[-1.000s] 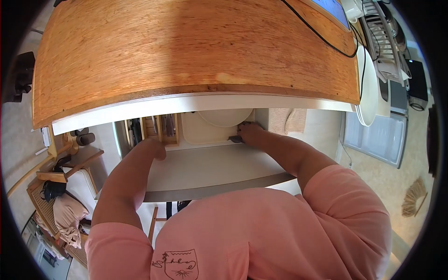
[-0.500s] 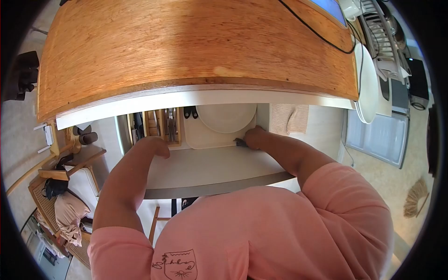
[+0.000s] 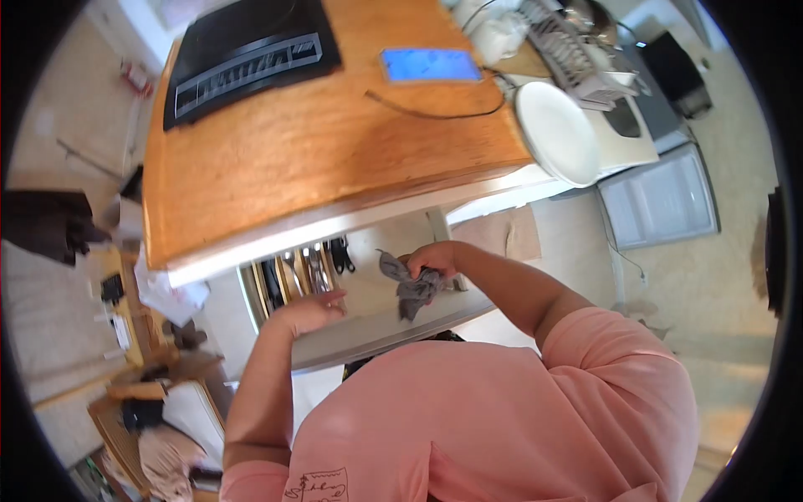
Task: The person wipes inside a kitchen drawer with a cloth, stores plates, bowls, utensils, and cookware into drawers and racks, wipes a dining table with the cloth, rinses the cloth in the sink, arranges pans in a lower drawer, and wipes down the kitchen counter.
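My right hand (image 3: 438, 258) grips a crumpled grey cloth (image 3: 414, 291), which hangs over the right part of an open drawer (image 3: 368, 328). Over the drawer's left part is my left hand (image 3: 308, 313), its fingers stretched out and holding nothing. Just beyond that hand, a divided section of the drawer holds cutlery (image 3: 293, 274). Beside the cutlery lie black handles (image 3: 341, 253), whose other ends I cannot make out. The back of the drawer is hidden under the wooden countertop (image 3: 335, 159).
On the countertop are a black cooktop (image 3: 251, 63), a lit phone (image 3: 431, 64) and a dark cable (image 3: 435, 112). White plates (image 3: 558, 134) overhang its right corner, near a dish rack (image 3: 577, 63). A chair (image 3: 125, 410) stands at the left.
My right hand has lifted the grey cloth from the drawer and moved it toward me. My left hand has shifted right. The view has turned, bringing the cooktop and phone into sight.
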### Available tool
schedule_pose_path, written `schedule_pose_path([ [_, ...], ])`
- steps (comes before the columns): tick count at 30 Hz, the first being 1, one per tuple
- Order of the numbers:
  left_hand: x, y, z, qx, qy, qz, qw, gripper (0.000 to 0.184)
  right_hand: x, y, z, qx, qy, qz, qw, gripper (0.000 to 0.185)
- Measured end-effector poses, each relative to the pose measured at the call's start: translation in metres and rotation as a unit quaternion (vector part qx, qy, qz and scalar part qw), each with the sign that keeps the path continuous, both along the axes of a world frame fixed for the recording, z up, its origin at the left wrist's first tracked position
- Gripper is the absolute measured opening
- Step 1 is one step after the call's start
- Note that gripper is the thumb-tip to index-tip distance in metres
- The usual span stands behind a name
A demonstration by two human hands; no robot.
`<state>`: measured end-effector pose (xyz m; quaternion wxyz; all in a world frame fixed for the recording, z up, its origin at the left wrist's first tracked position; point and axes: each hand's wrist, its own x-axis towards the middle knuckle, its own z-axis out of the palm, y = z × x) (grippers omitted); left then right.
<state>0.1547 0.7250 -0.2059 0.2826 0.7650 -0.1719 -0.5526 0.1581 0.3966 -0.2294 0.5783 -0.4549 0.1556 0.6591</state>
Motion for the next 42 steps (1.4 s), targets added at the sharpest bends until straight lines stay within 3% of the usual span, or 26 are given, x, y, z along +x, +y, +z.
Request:
schedule_pose_path([
  [2, -0.002, -0.006, 0.017, -0.051, -0.017, 0.012, 0.998, 0.062, -0.005, 0.008, 0.046, 0.109, -0.074, -0.102, 0.986, 0.065],
  [5, -0.004, -0.028, 0.061, -0.084, 0.081, 0.124, 0.985, 0.054, 0.002, 0.023, 0.128, 0.146, -0.196, -0.193, 0.95, 0.058],
  [7, -0.003, -0.049, 0.086, -0.089, 0.063, 0.091, 0.99, 0.053, 0.014, 0.041, 0.171, 0.189, -0.285, -0.281, 0.896, 0.056],
  [11, 0.0, -0.096, 0.098, -0.101, 0.019, 0.001, 0.995, 0.052, 0.041, 0.067, 0.223, 0.191, -0.317, -0.333, 0.867, 0.061],
  [12, -0.002, -0.107, 0.1, -0.1, 0.012, -0.017, 0.995, 0.052, 0.039, 0.064, 0.227, 0.036, -0.458, -0.285, 0.841, 0.064],
  [13, -0.005, -0.119, 0.106, -0.098, 0.0, -0.016, 0.995, 0.052, 0.038, 0.058, 0.225, -0.121, -0.578, -0.228, 0.775, 0.068],
  [15, -0.011, -0.142, 0.11, -0.11, 0.003, -0.053, 0.993, 0.053, 0.02, 0.009, 0.214, -0.079, -0.557, -0.224, 0.796, 0.067],
  [17, -0.012, -0.156, 0.099, -0.1, 0.044, -0.039, 0.993, 0.055, -0.013, -0.058, 0.21, -0.136, -0.521, -0.284, 0.793, 0.055],
  [19, -0.009, -0.172, 0.092, -0.078, 0.106, -0.035, 0.991, 0.058, -0.024, -0.148, 0.168, -0.204, -0.513, -0.418, 0.721, 0.036],
  [21, -0.004, -0.197, 0.091, -0.067, 0.1, -0.024, 0.992, 0.057, -0.016, -0.264, 0.103, -0.38, -0.619, -0.451, 0.518, 0.033],
  [22, -0.003, -0.212, 0.088, -0.055, 0.096, -0.02, 0.994, 0.056, -0.021, -0.296, 0.118, -0.423, -0.549, -0.506, 0.514, 0.039],
  [24, 0.001, -0.25, 0.084, -0.08, 0.11, 0.016, 0.991, 0.056, -0.009, -0.368, 0.111, -0.534, -0.523, -0.463, 0.475, 0.041],
  [28, 0.011, -0.341, 0.096, -0.146, 0.068, 0.125, 0.979, 0.048, 0.042, -0.445, 0.087, -0.59, -0.504, -0.385, 0.501, 0.047],
  [30, 0.017, -0.376, 0.104, -0.157, 0.068, 0.167, 0.971, 0.045, 0.062, -0.461, 0.085, -0.455, -0.474, -0.325, 0.68, 0.046],
  [31, 0.021, -0.392, 0.111, -0.167, 0.066, 0.222, 0.958, 0.043, 0.054, -0.438, 0.109, -0.415, -0.434, -0.395, 0.696, 0.049],
  [32, 0.026, -0.404, 0.115, -0.176, 0.062, 0.276, 0.943, 0.041, 0.057, -0.432, 0.109, -0.414, -0.434, -0.39, 0.699, 0.049],
  [34, 0.041, -0.421, 0.115, -0.179, 0.059, 0.298, 0.936, 0.043, 0.061, -0.432, 0.106, -0.536, -0.469, -0.285, 0.642, 0.048],
  [38, 0.052, -0.439, 0.109, -0.175, 0.056, 0.327, 0.927, 0.044, 0.022, -0.431, 0.11, -0.52, -0.519, -0.219, 0.642, 0.052],
  [40, 0.048, -0.443, 0.111, -0.179, 0.067, 0.342, 0.92, 0.042, -0.01, -0.419, 0.122, -0.435, -0.458, -0.296, 0.716, 0.054],
  [42, 0.04, -0.444, 0.114, -0.184, 0.078, 0.356, 0.913, 0.04, -0.037, -0.418, 0.118, -0.396, -0.449, -0.335, 0.728, 0.055],
])
